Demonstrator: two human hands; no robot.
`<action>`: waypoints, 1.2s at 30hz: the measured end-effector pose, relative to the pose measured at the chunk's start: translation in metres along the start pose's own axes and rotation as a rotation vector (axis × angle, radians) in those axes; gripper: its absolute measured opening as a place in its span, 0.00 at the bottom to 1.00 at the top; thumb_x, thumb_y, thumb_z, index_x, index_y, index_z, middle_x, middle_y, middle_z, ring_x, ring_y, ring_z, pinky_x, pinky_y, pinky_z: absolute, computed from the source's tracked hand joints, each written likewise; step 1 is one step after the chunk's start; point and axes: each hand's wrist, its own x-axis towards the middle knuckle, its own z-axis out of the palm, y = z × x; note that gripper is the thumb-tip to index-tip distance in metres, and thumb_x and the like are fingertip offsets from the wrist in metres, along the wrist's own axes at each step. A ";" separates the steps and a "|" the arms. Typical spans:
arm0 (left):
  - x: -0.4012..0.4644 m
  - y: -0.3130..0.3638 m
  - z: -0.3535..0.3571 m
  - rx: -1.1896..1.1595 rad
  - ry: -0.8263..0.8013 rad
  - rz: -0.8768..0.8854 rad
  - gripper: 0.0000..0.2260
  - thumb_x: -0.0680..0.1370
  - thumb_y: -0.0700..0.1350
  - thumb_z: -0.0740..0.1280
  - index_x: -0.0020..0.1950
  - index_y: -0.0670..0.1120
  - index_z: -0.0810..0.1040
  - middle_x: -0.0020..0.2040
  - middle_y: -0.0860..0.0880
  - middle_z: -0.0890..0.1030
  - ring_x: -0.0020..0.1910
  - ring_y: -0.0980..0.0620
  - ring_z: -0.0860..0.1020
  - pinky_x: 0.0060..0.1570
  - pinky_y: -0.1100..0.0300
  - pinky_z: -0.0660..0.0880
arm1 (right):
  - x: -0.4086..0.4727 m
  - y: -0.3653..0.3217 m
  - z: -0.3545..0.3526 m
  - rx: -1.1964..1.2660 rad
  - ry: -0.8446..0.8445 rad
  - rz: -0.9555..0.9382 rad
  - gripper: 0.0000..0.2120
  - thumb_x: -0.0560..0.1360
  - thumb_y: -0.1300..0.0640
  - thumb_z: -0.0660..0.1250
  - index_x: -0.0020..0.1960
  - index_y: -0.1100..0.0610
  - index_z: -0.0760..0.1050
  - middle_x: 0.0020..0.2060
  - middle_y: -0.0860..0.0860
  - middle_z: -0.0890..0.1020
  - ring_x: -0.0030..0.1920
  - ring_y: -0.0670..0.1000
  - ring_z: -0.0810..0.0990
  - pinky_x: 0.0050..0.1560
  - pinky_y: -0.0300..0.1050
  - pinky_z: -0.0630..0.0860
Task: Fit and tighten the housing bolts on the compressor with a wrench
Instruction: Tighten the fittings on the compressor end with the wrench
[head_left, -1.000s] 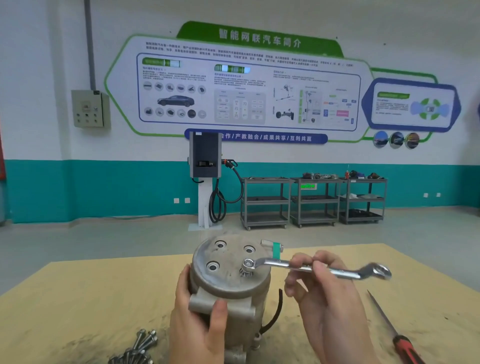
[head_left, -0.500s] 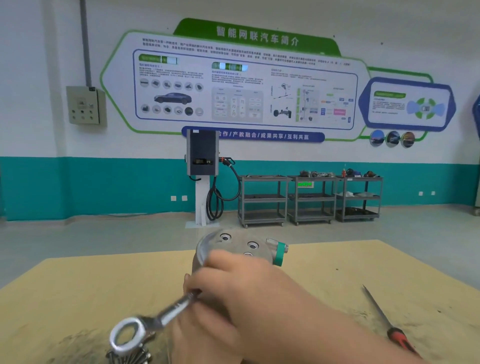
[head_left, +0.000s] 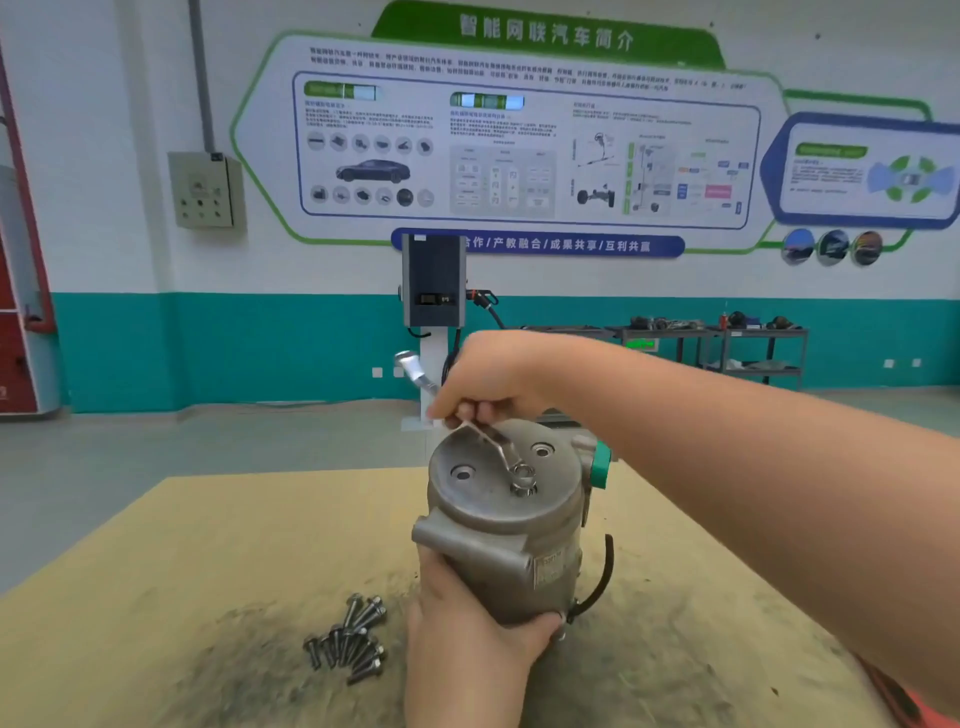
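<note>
The compressor is standing upright near the middle of the yellow-topped table, its round end plate facing up. The left hand is gripping the lower near side of the housing, fingers curled round it, bracing it against the turning load. The right hand is reaching in from the right, across the far rim of the plate, and is pinching the shank of the wrench between curled fingers. What the coming move is turning on is how that wrench is lying: its ring end is sitting over the bolt on the right-near part of the plate, and its long axis is running from there up and away to the far left, with the free end poking out beyond the hand. So the bolt is lying nearer and to the right of the gripping hand, which is acting as the far end of the lever; any swing will probably be pivoting about the bolt. At least two other holes in the plate are showing no bolt, and the loose bolts are lying in a heap on the table, just left of the left hand.
</note>
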 end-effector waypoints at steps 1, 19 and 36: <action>-0.009 0.020 -0.003 -0.041 -0.035 0.076 0.57 0.61 0.59 0.82 0.73 0.57 0.42 0.64 0.54 0.71 0.68 0.48 0.67 0.65 0.54 0.70 | -0.001 0.005 -0.005 0.160 -0.001 0.074 0.06 0.79 0.65 0.64 0.45 0.66 0.76 0.28 0.53 0.77 0.22 0.43 0.69 0.22 0.30 0.66; -0.037 0.026 0.027 0.056 0.152 0.161 0.53 0.71 0.67 0.70 0.79 0.53 0.35 0.80 0.51 0.53 0.75 0.48 0.55 0.72 0.52 0.62 | -0.138 0.160 0.019 1.346 0.377 -0.182 0.10 0.67 0.60 0.71 0.48 0.55 0.80 0.42 0.51 0.85 0.31 0.48 0.80 0.31 0.41 0.76; -0.027 0.016 0.022 0.028 0.068 0.116 0.50 0.65 0.61 0.79 0.78 0.50 0.55 0.57 0.51 0.64 0.65 0.48 0.68 0.61 0.55 0.71 | -0.052 0.006 0.026 -0.582 0.257 -0.456 0.07 0.73 0.62 0.68 0.49 0.59 0.81 0.39 0.51 0.82 0.36 0.47 0.79 0.42 0.42 0.80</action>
